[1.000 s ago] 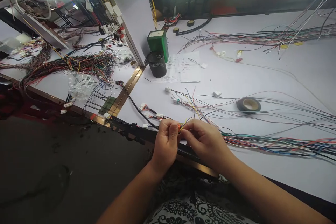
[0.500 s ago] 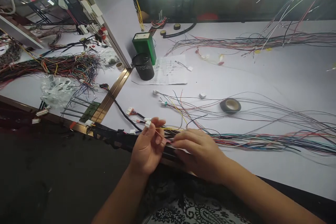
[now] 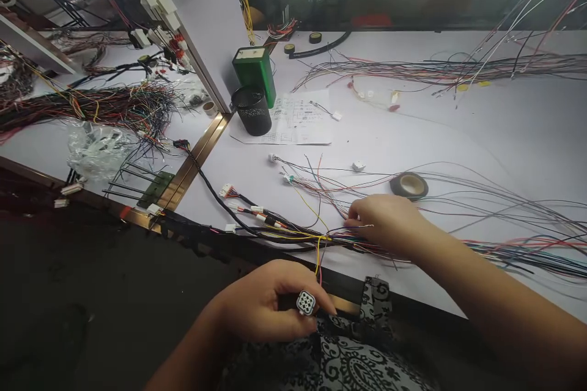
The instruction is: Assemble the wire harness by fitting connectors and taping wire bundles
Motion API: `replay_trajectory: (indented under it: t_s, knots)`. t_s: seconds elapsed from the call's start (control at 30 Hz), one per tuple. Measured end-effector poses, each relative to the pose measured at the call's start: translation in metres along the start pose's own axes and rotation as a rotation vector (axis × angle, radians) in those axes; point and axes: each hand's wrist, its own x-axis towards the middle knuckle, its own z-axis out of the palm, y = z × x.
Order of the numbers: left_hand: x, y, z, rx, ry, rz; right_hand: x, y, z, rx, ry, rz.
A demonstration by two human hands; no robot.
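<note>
Near the table's front edge, my left hand (image 3: 279, 300) grips a white multi-hole connector (image 3: 306, 303) between thumb and fingers, its holed face turned up toward the camera. Yellow and pink wires (image 3: 318, 256) run from beside it up to the harness on the table. My right hand (image 3: 378, 220) reaches over the wire bundle (image 3: 518, 252), fingers bent down among the wires; its fingertips are partly hidden, so what they pinch cannot be made out. Left of it lie branches with white connectors (image 3: 227, 190) and a black sleeved cable (image 3: 208, 186).
A black tape roll (image 3: 409, 186) lies right of centre, with a loose white connector (image 3: 358, 166) nearby. Farther back are a printed sheet (image 3: 300, 116), a black mesh cup (image 3: 252, 111) and a green box (image 3: 255, 73). A pin fixture (image 3: 156, 189) stands left.
My left hand has moved down and right toward my body, turning the white connector face up. My right hand has moved up and right, away from the left, onto the wires.
</note>
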Motion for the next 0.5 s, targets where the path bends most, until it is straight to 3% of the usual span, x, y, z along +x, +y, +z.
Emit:
replay_trajectory:
  t_s: [0.13,0.23,0.4,0.5]
  knots:
    - [-0.005,-0.002,0.006,0.052,0.005,0.042,0.005,-0.017,-0.005,-0.101,-0.025,-0.027]
    - [-0.011,-0.008,0.01,-0.074,0.139,0.055,0.004,-0.013,-0.004,-0.004,-0.057,-0.034]
    - [-0.012,-0.029,0.012,-0.383,0.611,0.137,-0.005,0.019,0.005,0.498,-0.064,0.012]
    - [-0.006,-0.035,0.011,-0.524,0.723,0.117,-0.014,0.033,0.007,0.971,-0.035,0.086]
